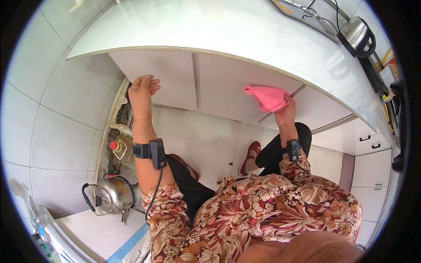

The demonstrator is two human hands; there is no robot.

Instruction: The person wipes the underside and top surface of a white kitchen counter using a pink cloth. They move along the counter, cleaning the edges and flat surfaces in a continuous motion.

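In my right hand [286, 108] is a bunched pink cloth [268, 98], held against or just in front of the white cabinet fronts [227, 85] below the countertop. The cloth's loose corner points left. My left hand [144, 86] is raised near the left end of the same cabinet fronts, with its fingers partly bent and apart and nothing in them. Whether it touches the panel I cannot tell. Above both hands runs the front edge of the glossy white countertop [197, 33].
A steel kettle [115, 194] stands at lower left, near a plastic bottle with a red cap [122, 147] and white pipes [121, 126] along the tiled wall. Another steel kettle [355, 34] is on the countertop at upper right. Drawers with black handles [365, 138] lie right.
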